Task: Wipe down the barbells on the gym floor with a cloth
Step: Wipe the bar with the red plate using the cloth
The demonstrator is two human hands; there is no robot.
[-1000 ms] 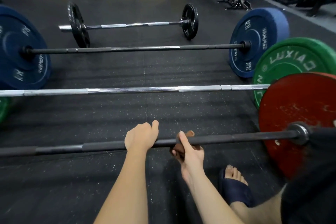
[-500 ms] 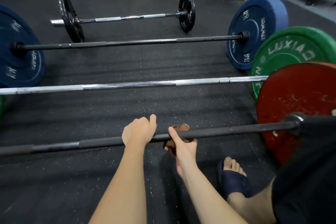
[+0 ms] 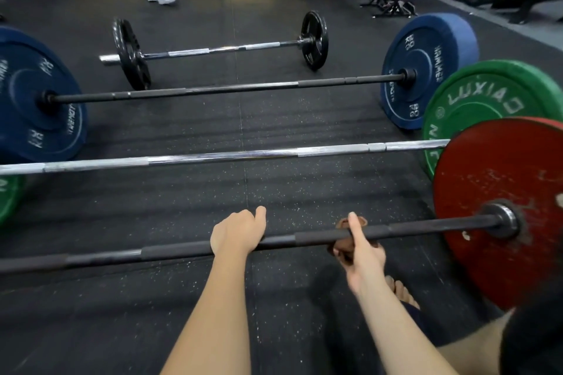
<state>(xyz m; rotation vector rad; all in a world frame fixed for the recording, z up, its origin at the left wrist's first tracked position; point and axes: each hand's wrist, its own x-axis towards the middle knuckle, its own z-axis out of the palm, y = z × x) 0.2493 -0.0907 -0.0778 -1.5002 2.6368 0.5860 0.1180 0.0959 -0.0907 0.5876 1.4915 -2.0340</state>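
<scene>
four barbells (image 3: pixel 213 158) total, nearest bar (image 3: pixel 411 227) ends in the one red plate (image 3: pixel 499 173), left hand (image 3: pixel 237 233) curled over it, right hand (image 3: pixel 362 256) closer to the red plate, gripping one brown cloth (image 3: pixel 342 223) round the bar, beyond it two green plates (image 3: pixel 487 100), two blue plates (image 3: pixel 426 70), two black plates (image 3: pixel 315 39)

The blue bumper plate (image 3: pixel 426 49) on the right carries white lettering: "HAMMER", "STRENGTH" and "20 KG" printed twice. The green bumper plate (image 3: pixel 487 91) reads "LUXIA" plus one unclear last letter. The white print on the dark blue plate (image 3: pixel 30 119) at left is too blurred to read.
</scene>
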